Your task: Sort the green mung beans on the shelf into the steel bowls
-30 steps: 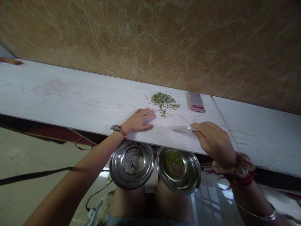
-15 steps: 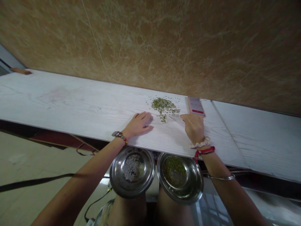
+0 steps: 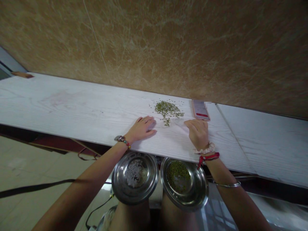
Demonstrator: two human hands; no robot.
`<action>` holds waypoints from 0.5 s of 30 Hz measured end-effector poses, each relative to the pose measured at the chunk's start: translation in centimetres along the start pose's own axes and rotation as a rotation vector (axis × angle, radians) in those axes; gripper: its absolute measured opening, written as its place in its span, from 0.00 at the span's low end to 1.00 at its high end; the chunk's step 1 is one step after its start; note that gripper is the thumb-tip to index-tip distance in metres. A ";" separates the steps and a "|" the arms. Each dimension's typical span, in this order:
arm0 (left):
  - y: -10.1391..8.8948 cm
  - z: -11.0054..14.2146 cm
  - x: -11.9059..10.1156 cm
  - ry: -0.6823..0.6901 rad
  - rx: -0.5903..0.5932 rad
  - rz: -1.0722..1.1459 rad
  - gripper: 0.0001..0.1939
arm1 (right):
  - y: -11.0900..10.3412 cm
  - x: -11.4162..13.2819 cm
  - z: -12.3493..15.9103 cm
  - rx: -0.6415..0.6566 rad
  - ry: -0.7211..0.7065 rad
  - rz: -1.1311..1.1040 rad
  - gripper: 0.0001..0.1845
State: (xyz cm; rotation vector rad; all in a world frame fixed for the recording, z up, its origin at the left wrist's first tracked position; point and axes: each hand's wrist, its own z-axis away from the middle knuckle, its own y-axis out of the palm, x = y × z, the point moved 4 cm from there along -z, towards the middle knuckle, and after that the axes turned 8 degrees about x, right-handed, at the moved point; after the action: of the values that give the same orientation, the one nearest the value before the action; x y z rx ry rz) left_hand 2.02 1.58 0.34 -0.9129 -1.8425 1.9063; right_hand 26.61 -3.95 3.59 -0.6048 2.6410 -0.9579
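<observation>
My left hand (image 3: 143,129) lies flat on the white wood-grain board, fingers stretched out and holding nothing. Just beyond and right of its fingertips is a scatter of small green mung beans (image 3: 168,108). My right hand (image 3: 197,132) is closed, knuckles up, to the right of the beans and just in front of a phone. From its fingers a thin, clear, sheet-like piece (image 3: 178,121) reaches left along the near edge of the beans. Its exact kind is hard to make out.
Two steel bowls rest on my thighs below the board's edge: the left bowl (image 3: 115,181) has white grains, the right bowl (image 3: 201,200) green beans. The phone (image 3: 201,109) lies by the marbled wall (image 3: 154,48). A dark strap (image 3: 36,188) crosses at left.
My right hand has drawn slightly toward me with the clear piece, leaving a little more room below the phone. My left hand and the bean scatter look nearly the same.
</observation>
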 end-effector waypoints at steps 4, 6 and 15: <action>-0.2 0.0 -0.2 -0.021 0.032 0.000 0.24 | 0.0 0.6 -0.4 -0.054 -0.058 -0.026 0.15; -0.2 0.0 -0.3 -0.018 0.034 -0.002 0.24 | 0.3 0.6 -0.6 -0.032 -0.047 -0.014 0.15; -0.3 -0.1 -0.4 -0.038 0.043 0.001 0.25 | 0.3 1.1 -1.0 0.008 -0.145 -0.017 0.14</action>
State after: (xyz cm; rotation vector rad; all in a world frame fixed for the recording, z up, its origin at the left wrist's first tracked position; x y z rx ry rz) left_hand 2.29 1.45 0.67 -0.8696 -1.8150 1.9692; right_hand 25.19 -3.66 4.04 -0.6702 2.5073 -0.8928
